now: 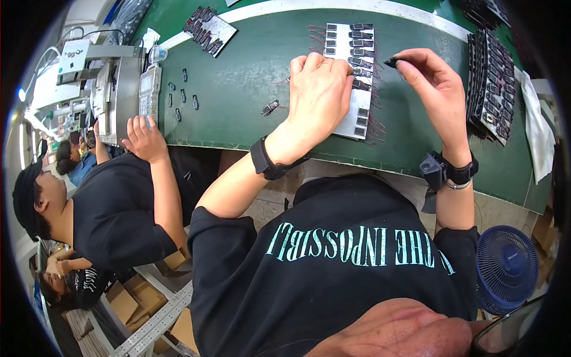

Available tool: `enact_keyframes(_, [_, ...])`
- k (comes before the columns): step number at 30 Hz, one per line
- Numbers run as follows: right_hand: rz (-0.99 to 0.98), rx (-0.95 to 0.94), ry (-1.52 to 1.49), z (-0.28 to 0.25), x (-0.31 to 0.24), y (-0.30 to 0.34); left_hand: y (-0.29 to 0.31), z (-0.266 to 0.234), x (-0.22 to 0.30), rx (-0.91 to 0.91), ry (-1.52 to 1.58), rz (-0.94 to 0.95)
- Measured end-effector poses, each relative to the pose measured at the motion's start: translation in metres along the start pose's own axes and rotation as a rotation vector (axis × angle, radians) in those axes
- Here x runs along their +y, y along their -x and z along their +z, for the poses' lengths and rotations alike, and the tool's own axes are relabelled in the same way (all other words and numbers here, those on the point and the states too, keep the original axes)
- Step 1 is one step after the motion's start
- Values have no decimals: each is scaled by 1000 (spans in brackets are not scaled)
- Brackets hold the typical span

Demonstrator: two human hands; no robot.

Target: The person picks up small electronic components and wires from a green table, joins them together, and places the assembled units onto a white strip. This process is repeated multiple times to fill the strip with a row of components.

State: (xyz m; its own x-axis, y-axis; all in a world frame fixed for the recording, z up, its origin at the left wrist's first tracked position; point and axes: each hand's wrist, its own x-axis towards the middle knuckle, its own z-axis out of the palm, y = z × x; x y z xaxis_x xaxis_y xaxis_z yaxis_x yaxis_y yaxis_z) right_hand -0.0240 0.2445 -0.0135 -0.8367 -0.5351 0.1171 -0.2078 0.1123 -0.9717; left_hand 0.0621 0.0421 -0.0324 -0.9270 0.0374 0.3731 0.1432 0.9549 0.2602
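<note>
A white board (345, 50) lies on the green table, with two columns of small black rectangular parts (360, 43) on it. Thin red wires trail from the parts past both long edges. My left hand (318, 95) is over the board's middle with its fingers curled down; whatever the fingertips hold or touch is hidden. Right of the board and above the table, my right hand (437, 83) pinches a small black part (391, 62) between thumb and fingers. One loose wired black part (270, 107) lies on the table left of my left hand.
Several loose black parts (183, 97) lie farther left. Another loaded board (220, 35) is at the back left, and a stack of loaded boards (492, 89) stands at the right. On the left, a co-worker's hand (144, 138) rests by a grey machine (148, 89). A blue fan (507, 268) stands lower right.
</note>
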Motion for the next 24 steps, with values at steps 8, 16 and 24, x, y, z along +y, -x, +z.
enact_keyframes(8, [45, -30, -136, -7, 6, 0, -3, -12, 7, -4, -10, 115])
enact_keyframes(16, [129, -203, -306, 8, 3, 1, -4, -31, 18, 48, 373, -71])
enact_keyframes(24, [42, 20, -328, 1, 14, -6, 12, -47, -34, 88, 402, -266])
